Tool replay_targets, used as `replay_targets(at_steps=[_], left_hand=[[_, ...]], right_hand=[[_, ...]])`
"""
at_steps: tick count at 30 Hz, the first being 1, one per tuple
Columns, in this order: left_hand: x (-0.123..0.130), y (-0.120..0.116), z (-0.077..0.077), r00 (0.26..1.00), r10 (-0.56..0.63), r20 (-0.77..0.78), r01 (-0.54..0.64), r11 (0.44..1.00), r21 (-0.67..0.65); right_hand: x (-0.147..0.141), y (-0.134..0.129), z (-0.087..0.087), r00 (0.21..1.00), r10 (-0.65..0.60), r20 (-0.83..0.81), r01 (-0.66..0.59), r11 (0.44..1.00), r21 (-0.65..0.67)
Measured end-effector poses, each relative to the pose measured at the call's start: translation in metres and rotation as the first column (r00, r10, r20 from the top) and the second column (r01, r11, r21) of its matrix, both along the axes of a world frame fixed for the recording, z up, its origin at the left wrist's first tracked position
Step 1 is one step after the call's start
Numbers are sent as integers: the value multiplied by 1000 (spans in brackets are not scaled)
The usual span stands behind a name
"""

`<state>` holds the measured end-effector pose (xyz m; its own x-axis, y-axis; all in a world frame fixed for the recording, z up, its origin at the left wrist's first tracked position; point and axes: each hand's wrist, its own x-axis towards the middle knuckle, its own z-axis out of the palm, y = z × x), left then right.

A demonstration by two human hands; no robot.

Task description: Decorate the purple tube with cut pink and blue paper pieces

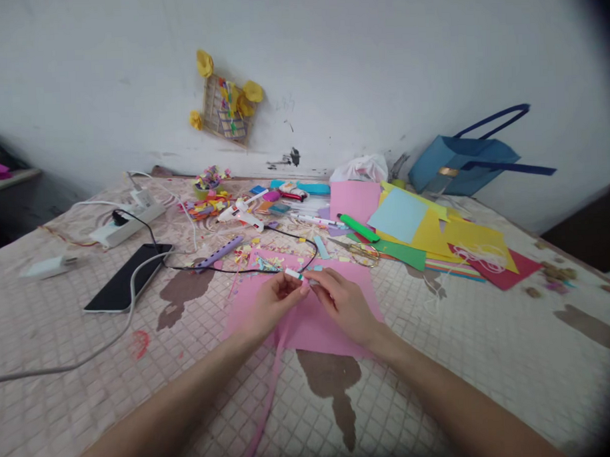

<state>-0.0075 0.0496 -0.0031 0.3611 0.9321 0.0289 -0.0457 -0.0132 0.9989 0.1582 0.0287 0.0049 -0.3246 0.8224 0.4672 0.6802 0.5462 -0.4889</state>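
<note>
Both hands meet over a pink paper sheet at the middle of the table. My left hand is closed, its fingertips pinching a slim white pen-like stick with a green band. My right hand is closed too, its thumb and fingertips at the stick's other end, where a bit of pink paper shows. A long pink paper strip runs from between the hands down toward the near table edge. The fingers partly hide how the strip meets the stick.
Paper scraps and gold-handled scissors lie just beyond the hands. A glue gun with a black cord sits farther back. Left are a phone and power strip; right, coloured sheets and a blue bag.
</note>
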Motion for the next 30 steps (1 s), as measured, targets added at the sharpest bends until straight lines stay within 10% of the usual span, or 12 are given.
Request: replay_targets(at_steps=[30], left_hand=[[-1,2,-4,997,75,8,-75,996,-39]], right_hand=[[-1,-1,-1,989,71,-134,-79,995,-62]])
